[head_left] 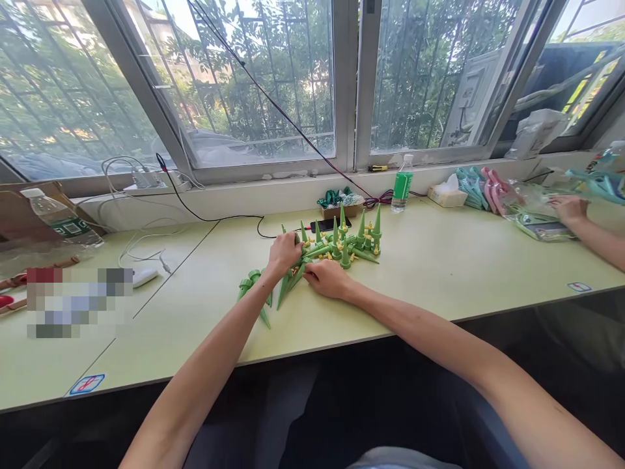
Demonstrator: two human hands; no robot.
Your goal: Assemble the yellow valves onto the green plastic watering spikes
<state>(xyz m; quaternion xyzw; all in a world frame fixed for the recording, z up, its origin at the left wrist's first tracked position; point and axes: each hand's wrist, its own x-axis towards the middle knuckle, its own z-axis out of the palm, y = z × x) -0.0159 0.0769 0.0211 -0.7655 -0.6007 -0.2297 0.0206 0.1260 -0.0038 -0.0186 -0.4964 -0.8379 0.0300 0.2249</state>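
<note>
Green cone-shaped plastic watering spikes with small yellow valves [336,244] are gathered on the table in front of me, several standing tip up and others lying down. My left hand [286,253] is closed at the left side of this group, its fingers curled on a green spike. Just to the right and nearer to me, my right hand [328,279] pinches at the end of another spike [290,283] whose tip points toward me. Both hands partly hide what they grip. More spikes [254,280] lie left of my left wrist, with caps upward.
Behind the spikes lie a phone [331,225] on a cable and a small cardboard box [342,210]. A green-labelled bottle [402,184] and a tissue pack [446,193] stand farther right. Another person's hand [570,210] is near bagged items. Cables and a bottle [61,218] occupy the left.
</note>
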